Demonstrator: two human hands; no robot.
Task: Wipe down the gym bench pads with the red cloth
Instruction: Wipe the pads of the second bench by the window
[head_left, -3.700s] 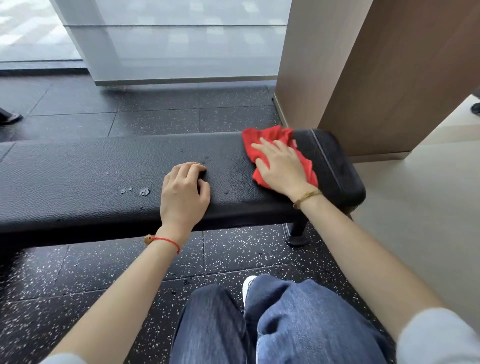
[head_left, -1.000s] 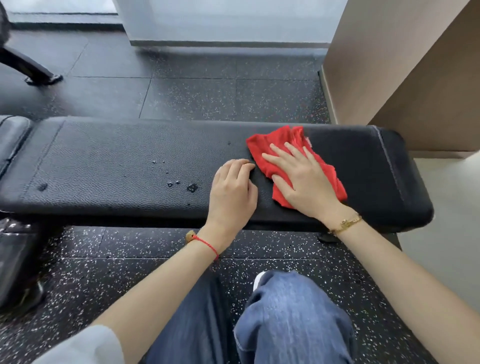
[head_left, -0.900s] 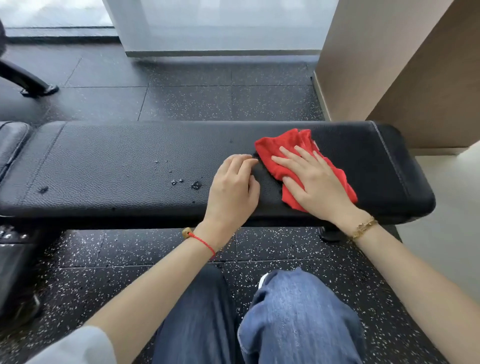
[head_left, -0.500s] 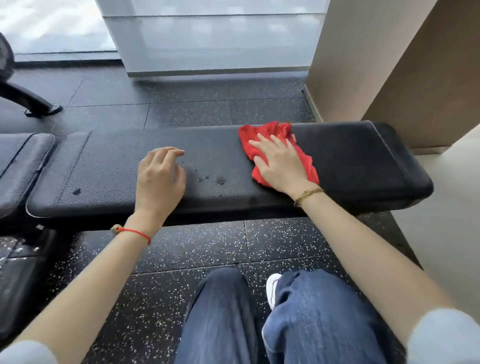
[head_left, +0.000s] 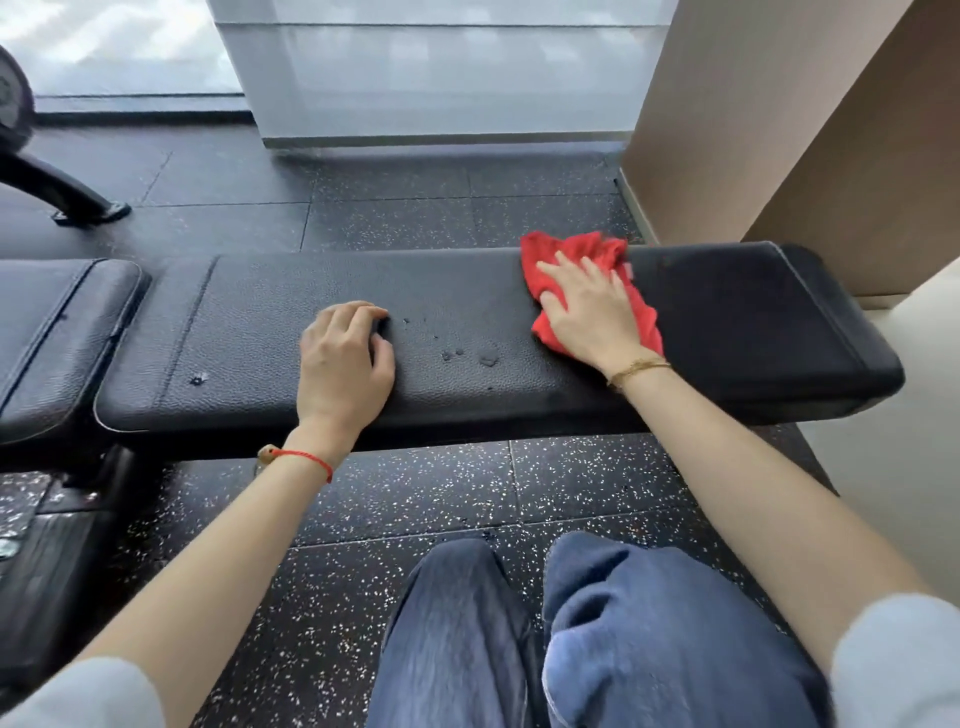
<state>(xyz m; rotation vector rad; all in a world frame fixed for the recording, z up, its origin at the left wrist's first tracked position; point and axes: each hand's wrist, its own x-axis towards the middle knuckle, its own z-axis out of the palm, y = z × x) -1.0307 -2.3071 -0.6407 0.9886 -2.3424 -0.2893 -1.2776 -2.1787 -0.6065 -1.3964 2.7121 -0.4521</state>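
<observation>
right hand (head_left: 589, 312) grip: flat, open on red cloth (head_left: 582, 249) | left hand (head_left: 343, 364) grip: empty, on bench pad (head_left: 467, 291)

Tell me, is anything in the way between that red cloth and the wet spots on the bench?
Nothing visible. The red cloth lies flat under the right hand, and bare long pad separates it from the droplets. The left hand rests beyond them.
</observation>
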